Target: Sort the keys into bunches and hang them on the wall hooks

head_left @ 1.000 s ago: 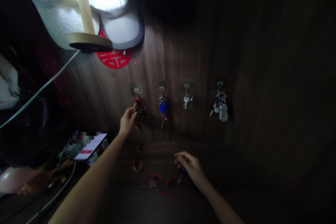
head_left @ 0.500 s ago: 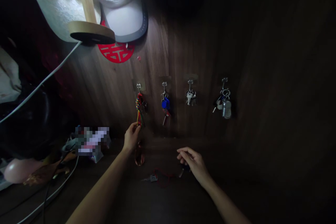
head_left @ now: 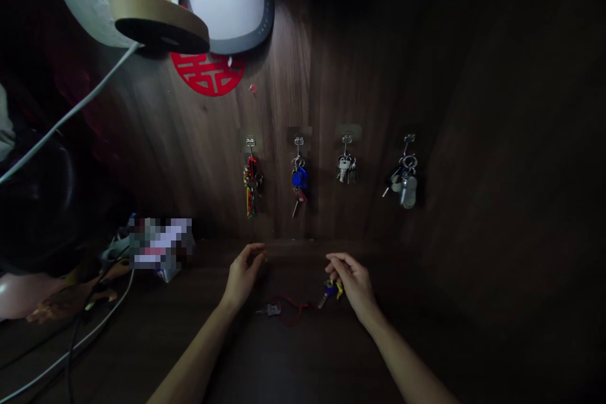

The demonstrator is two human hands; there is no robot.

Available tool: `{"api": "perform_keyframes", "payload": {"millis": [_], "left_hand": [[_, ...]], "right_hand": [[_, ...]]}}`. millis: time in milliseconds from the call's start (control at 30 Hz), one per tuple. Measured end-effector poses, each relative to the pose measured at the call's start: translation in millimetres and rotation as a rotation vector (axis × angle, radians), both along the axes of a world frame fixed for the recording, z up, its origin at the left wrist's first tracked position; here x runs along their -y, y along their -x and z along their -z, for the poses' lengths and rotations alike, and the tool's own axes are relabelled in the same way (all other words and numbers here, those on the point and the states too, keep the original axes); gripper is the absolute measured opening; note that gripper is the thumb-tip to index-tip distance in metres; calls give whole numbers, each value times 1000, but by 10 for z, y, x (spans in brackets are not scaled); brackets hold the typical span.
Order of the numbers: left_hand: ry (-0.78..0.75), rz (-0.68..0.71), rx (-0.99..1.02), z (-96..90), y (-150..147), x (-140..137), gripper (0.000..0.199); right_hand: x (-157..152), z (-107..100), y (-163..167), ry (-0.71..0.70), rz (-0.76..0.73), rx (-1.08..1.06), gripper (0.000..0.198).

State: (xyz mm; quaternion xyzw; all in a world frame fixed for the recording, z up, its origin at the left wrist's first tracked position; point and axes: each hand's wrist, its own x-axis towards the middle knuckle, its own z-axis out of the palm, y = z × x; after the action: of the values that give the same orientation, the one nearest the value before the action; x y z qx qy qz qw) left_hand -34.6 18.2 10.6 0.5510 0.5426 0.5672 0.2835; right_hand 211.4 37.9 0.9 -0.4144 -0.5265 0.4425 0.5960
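Below the leftmost hook, my left hand is in the air with thumb and fingers curved and apart, holding nothing visible. Above it hangs a key bunch with a red, yellow and green braided cord. My right hand has loosely bent fingers, and nothing shows in them. Just under its fingers lies a blue-headed key with a yellow tie. Between the hands, a grey key on a red cord lies on the dark surface.
More key bunches hang from wall hooks: one with blue tags, a silver one, and one with a metal fob. A lamp base, cap and red cutout are above. Cables run left.
My left hand has let go of the colourful cord and dropped below it. The copper-coloured loop beneath it no longer shows. My right hand has barely moved; more of the blue-headed key shows.
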Motion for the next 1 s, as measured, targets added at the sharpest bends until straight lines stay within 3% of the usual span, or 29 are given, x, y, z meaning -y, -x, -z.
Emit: {"api": "perform_keyframes", "payload": {"millis": [367,567,667,833,1000], "left_hand": [[3,138,-379,114,-70,290,21],[51,188,-426,95,14,264,25],[45,180,-416,89,38,249,26],[35,157,-461,116,63,226,26],[-3,139,-565,164,64,209,25]], "right_hand": [[-64,39,-47,-18,151,13,42],[-41,98,-49,-122,170,205,34],[44,117,-9,-273,101,486,23],[226,82,136,-596,-145,899,14],[316,4,246,-620,-307,1069,4]]}}
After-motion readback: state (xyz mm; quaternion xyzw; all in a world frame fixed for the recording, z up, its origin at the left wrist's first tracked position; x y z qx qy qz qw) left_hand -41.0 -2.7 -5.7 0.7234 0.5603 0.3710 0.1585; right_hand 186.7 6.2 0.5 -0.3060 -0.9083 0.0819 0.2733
